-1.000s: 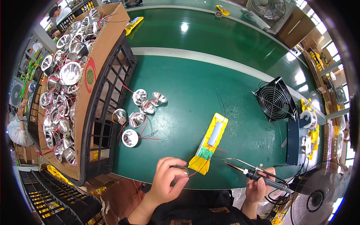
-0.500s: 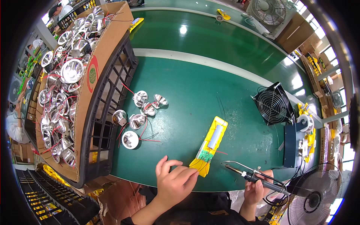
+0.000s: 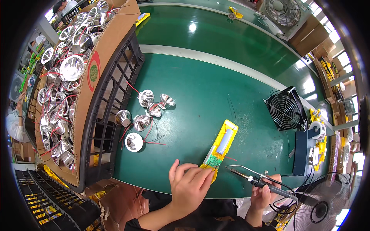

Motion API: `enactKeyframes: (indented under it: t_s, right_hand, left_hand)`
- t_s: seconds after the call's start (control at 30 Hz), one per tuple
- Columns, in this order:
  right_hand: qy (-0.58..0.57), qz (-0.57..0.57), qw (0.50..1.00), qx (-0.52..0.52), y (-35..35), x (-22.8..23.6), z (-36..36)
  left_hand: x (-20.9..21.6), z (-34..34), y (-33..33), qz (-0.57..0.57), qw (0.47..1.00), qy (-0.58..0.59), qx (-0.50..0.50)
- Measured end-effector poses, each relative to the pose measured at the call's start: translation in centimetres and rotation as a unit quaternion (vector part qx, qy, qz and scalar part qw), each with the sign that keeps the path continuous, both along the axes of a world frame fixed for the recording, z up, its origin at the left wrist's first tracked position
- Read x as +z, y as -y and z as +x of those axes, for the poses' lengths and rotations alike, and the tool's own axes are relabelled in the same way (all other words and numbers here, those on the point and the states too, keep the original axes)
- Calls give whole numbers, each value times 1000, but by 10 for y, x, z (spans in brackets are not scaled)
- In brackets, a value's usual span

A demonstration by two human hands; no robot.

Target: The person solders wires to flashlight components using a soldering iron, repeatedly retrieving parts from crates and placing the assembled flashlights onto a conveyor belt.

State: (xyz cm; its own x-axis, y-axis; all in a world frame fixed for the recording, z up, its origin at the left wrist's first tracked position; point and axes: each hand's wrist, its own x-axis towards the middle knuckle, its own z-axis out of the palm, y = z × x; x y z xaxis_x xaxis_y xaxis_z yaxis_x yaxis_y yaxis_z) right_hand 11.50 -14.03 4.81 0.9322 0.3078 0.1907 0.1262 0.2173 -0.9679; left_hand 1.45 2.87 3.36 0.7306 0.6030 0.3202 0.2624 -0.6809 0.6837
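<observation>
Near the table's front edge lies a yellow plastic housing, tilted. It holds a blue cylindrical battery and a green circuit board; a red wire sticks out to the right. My left hand is at the housing's lower end, thumb and forefinger pinched beside the board. What they pinch is hidden by the fingertips. In my right hand is a soldering iron with a thin curved metal tube along it. Its tip points left, a little to the right of the board and apart from it.
Several silver reflector cups with wires lie left of centre. A cardboard box full of such cups rests in a black crate at left. A black fan, a blue box-shaped unit and a wire spool stand at right.
My left hand has moved right, its fingertips now over the housing's lower end. The soldering iron stays nearly still. The whole view has shifted slightly.
</observation>
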Motion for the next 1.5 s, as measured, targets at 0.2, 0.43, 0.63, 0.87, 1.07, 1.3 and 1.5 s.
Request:
enactKeyframes:
  t_s: [0.2, 0.43, 0.63, 0.87, 1.07, 1.3, 1.5]
  right_hand:
    - [28, -64, 998, 4, -12, 6, 8]
    - [31, -64, 997, 37, -21, 5, 10]
    - [11, -68, 997, 42, -20, 2, 9]
    - [7, -83, 996, 40, -21, 1, 9]
    - [3, -88, 995, 48, -22, 1, 9]
    - [-1, -89, 995, 43, -21, 1, 8]
    - [16, -100, 994, 29, -21, 1, 8]
  left_hand:
    - [-2, 2, -2, -52, 998, 20, 5]
    - [-4, 6, -7, -47, 998, 42, 3]
    - [-7, 6, -8, -45, 998, 44, -4]
    - [-7, 6, -8, -53, 997, 47, 0]
    - [-7, 6, -9, -51, 997, 50, -1]
    - [-7, 6, -9, -56, 997, 47, 1]
    - [-6, 6, -9, -58, 997, 42, -1]
